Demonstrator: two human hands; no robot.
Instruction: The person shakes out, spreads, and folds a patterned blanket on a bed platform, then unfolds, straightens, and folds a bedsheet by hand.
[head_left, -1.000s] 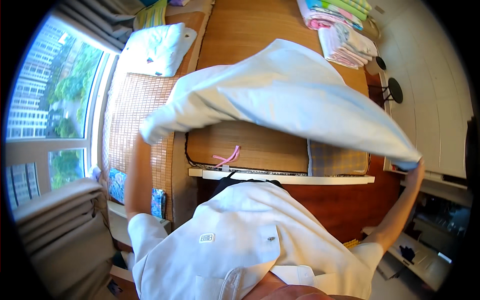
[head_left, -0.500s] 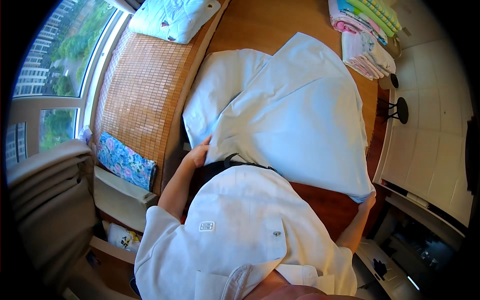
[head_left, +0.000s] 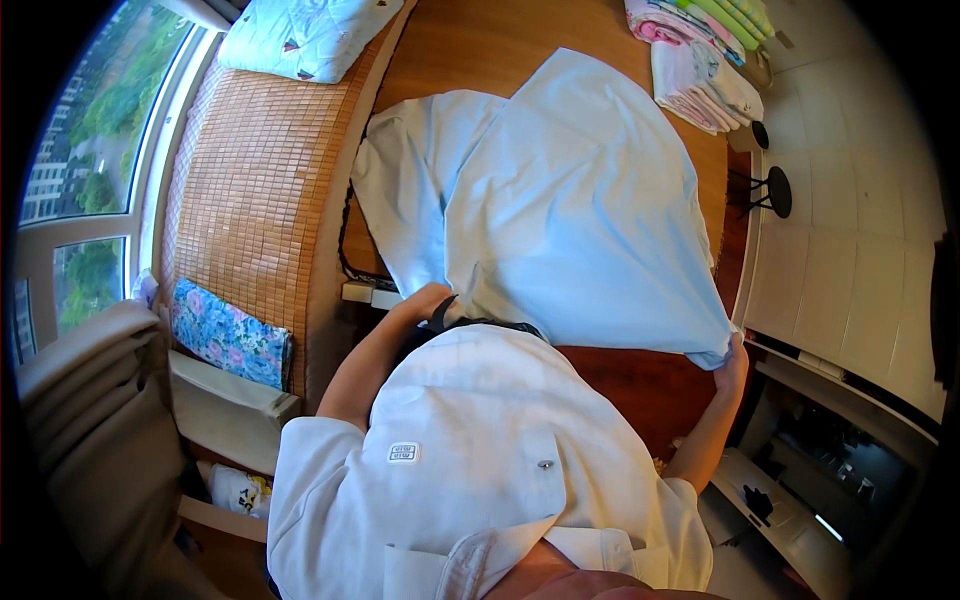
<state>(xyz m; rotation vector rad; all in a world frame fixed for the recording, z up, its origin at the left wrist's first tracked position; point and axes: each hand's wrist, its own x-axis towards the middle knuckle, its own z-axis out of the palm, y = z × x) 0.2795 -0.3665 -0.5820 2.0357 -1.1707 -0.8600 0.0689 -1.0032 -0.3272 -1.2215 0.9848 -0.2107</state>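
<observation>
A large pale blue sheet [head_left: 580, 210] lies spread over a bed in front of me, its left part folded under and its surface softly creased. With its near left edge bunched by my waist, my left hand [head_left: 428, 300] is closed on the cloth. Out to the right, my right hand [head_left: 733, 368] grips the near right corner, which is gathered and pulled toward me. Between the hands the near edge hangs in a shallow line just past my body.
Along the left runs a window seat with a bamboo mat [head_left: 250, 170], a folded light blue quilt [head_left: 305, 40] and a floral cloth [head_left: 232, 335]. Folded bedding [head_left: 705, 85] is stacked at the far right. A black stool [head_left: 775, 192] stands by the pale wall cabinets [head_left: 850, 290].
My left hand has moved right along the near edge, bunching cloth beside my waist. The sheet's left part has shifted, uncovering the bed's near left corner. My right hand keeps its corner.
</observation>
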